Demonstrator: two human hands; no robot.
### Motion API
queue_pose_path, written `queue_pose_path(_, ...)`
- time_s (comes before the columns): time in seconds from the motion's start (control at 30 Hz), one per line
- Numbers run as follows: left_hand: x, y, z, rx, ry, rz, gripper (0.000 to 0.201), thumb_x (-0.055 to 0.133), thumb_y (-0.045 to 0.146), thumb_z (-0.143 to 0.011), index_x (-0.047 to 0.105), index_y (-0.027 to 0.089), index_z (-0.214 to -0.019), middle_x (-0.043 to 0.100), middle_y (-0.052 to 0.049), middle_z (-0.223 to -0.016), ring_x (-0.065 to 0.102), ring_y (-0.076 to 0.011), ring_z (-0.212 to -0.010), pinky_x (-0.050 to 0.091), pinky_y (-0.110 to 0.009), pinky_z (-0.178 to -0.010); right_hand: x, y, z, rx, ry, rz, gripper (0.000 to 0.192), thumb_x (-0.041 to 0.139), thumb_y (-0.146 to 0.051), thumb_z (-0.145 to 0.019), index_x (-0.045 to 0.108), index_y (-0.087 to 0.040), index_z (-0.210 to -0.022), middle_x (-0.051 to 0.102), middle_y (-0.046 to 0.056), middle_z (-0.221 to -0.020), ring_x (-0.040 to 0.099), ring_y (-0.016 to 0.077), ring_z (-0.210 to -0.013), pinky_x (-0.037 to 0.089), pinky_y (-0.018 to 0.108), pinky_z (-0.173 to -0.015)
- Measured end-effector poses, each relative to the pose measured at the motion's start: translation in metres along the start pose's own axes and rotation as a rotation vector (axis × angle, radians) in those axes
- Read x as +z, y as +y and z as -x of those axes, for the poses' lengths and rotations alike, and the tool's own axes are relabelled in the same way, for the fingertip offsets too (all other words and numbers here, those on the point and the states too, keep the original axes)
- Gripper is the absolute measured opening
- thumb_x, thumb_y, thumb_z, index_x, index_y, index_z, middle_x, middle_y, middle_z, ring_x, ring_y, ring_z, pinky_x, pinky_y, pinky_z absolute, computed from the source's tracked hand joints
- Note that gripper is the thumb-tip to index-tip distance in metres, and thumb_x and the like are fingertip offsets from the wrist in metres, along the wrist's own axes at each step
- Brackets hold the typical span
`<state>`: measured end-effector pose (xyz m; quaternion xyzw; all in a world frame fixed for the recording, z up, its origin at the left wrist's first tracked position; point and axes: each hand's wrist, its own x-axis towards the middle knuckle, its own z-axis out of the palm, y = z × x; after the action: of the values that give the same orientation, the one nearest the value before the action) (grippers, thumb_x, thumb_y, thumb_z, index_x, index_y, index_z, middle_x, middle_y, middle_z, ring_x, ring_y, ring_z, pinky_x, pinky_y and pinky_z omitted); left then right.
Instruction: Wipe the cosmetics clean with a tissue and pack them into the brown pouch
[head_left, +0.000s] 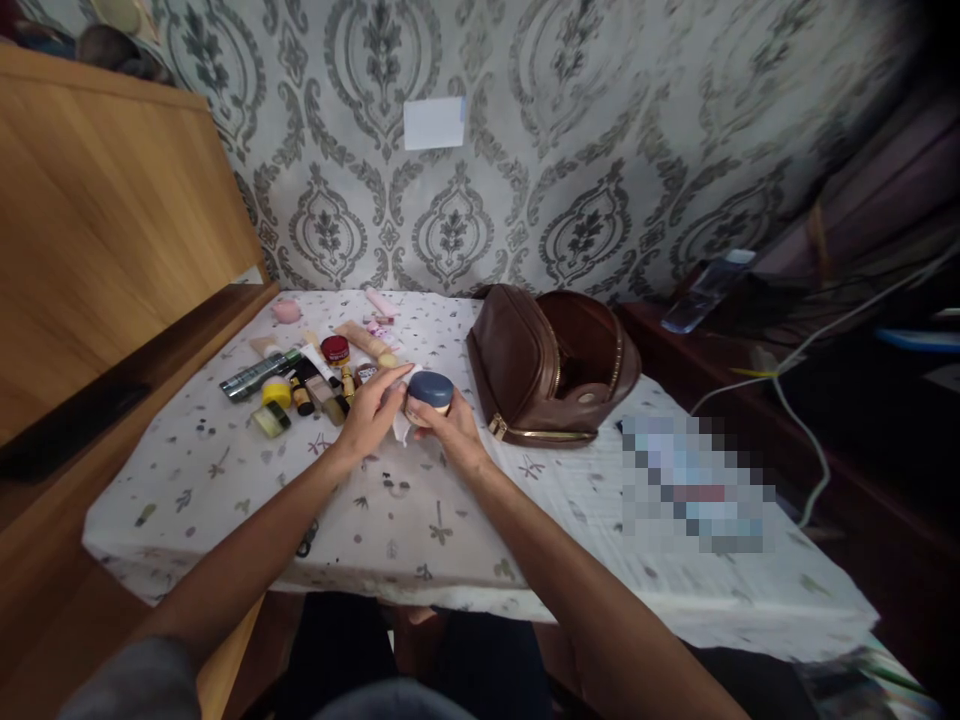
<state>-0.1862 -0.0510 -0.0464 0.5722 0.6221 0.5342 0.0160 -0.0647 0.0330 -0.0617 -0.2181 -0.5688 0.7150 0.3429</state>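
You are working above the table with a white printed cloth (pixel 465 520), and both of your forearms are crossing its front edge; if one arm is pressing hard there, the cloth could be sliding and pulling everything with it. The brown leather bag with gold zippers (pixel 517 360) is standing open to the right of your hands, its dark mouth turning away from them, so a push from your right wrist could be shifting or tipping it. Your left hand (pixel 371 415) is pinching narrowly, and its fingers are seeming to hold a thin white tissue (pixel 401 432) against the side of the jar. Your right hand (pixel 457 435) is closing its thumb and fingers around this round jar with a dark blue lid (pixel 430 388), which is staying between the bag and the small containers; I am not able to tell if its base is touching the cloth. With a smooth surface and a slipping tissue, the jar could be turning out of your grip, and if the lid is sitting loose, which is not showing, the contents could be spilling. To the left, the red-lidded jar (pixel 335 349) and the yellow-lidded jar (pixel 277 392) are standing close to other containers, so a falling jar could be knocking them.
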Motion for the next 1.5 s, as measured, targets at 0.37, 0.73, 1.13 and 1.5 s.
queue_pose_path(0.37, 0.002, 0.006, 0.004, 0.174, 0.009, -0.107, 0.022, 0.049, 0.025, -0.096, 0.067, 0.021, -0.11, 0.069, -0.008, -0.104, 0.063, -0.0212, -0.103, 0.048, -0.035, -0.093, -0.006, 0.004, -0.006, -0.08, 0.062, 0.021, 0.052, 0.081, -0.038, -0.061, 0.049, -0.023, -0.099, 0.058, -0.004, -0.078, 0.051, 0.0112, -0.06, 0.042, 0.023, -0.049)
queue_pose_path(0.73, 0.007, 0.015, 0.011, 0.548, -0.08, -0.373, 0.03, 0.047, 0.012, -0.096, 0.066, 0.022, -0.117, 0.066, -0.009, -0.113, 0.055, -0.0231, -0.109, 0.05, -0.041, -0.095, -0.014, 0.003, -0.006, -0.242, 0.092, 0.793, 0.03, 0.066, -0.03, -0.069, 0.055, -0.02, -0.096, 0.059, 0.003, -0.088, 0.056, 0.0207, -0.083, 0.049, 0.033, -0.076)
queue_pose_path(1.13, 0.0, -0.001, -0.002, 0.028, -0.018, -0.184, 0.034, 0.035, 0.033, -0.103, 0.063, 0.017, -0.092, 0.066, -0.007, -0.09, 0.063, -0.0202, -0.09, 0.049, -0.035, -0.086, -0.006, 0.01, 0.0, -0.395, 0.025, 0.648, 0.05, 0.072, -0.031, -0.067, 0.057, -0.021, -0.114, 0.062, 0.006, -0.104, 0.06, 0.0224, -0.095, 0.05, 0.038, -0.09)
queue_pose_path(1.5, -0.002, 0.007, 0.0, 0.244, -0.042, -0.057, 0.026, 0.044, 0.017, -0.096, 0.068, 0.019, -0.102, 0.065, -0.008, -0.103, 0.061, -0.0202, -0.102, 0.047, -0.035, -0.092, -0.005, 0.005, -0.001, -0.169, 0.154, 0.764, 0.049, 0.072, -0.038, -0.063, 0.061, -0.02, -0.107, 0.063, 0.006, -0.093, 0.06, 0.022, -0.08, 0.05, 0.036, -0.076)
